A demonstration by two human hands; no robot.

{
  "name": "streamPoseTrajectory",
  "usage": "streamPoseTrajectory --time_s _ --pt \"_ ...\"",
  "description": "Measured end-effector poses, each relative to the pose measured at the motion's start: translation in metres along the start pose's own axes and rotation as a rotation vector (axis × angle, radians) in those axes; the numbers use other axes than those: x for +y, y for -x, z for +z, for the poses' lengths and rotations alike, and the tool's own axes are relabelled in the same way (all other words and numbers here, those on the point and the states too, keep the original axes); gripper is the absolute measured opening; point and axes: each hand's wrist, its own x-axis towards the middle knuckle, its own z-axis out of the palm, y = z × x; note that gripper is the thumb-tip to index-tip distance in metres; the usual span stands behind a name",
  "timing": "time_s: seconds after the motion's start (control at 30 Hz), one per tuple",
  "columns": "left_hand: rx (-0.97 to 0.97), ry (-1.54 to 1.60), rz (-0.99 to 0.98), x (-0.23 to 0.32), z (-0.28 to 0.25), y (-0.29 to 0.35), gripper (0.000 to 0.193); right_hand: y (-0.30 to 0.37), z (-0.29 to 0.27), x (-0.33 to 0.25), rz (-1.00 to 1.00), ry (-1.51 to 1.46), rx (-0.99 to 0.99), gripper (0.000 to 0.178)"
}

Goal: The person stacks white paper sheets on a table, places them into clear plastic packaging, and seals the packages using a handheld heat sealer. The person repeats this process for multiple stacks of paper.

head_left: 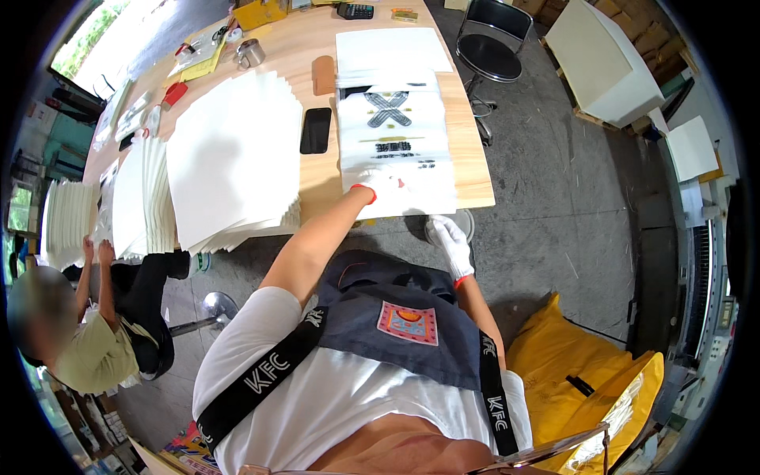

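Note:
My left hand (385, 187), in a white glove with a red cuff, lies flat on the near part of a white, glossy, film-like sheet or bag (434, 134). Black printing and a large dark cross mark its upper part; I cannot tell how many layers lie there. Just off the table's near edge is my right hand (450, 241), gloved the same way, its fingers drawn together close to the sheet's near edge. What they hold, if anything, is hidden. Plain white sheets (392, 49) lie beyond the printed one. Left of it rests a black phone (316, 131).
Big fanned stacks of white sheets (229, 158) cover the wooden table's (475, 170) left side. A metal mug (250, 53) and calculator (355, 11) stand farther back. Another person (95, 340) sits at left, hands on sheets. A yellow sack (586, 380) lies right; a black chair (489, 57) stands beyond.

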Motion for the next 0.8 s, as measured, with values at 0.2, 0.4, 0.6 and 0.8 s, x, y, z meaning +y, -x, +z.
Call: streamPoseTrajectory --time_s 0.2,0.4,0.6,0.8 --pt "-0.011 0.035 0.059 0.006 -0.043 -0.005 0.030 -0.053 0.052 -0.059 0.231 0.013 -0.096 0.035" --pt "0.456 0.294 0.090 0.047 -0.083 -0.008 0.019 -0.158 0.041 0.008 0.007 0.222 0.088 0.037" --pt "0.429 0.904 0.271 0.035 -0.137 -0.019 0.018 -0.084 0.042 -0.038 0.300 0.399 -0.311 0.054" --pt "0.259 0.656 0.250 0.065 -0.134 0.022 0.016 -0.097 0.108 -0.129 -0.513 1.031 -0.010 0.041"
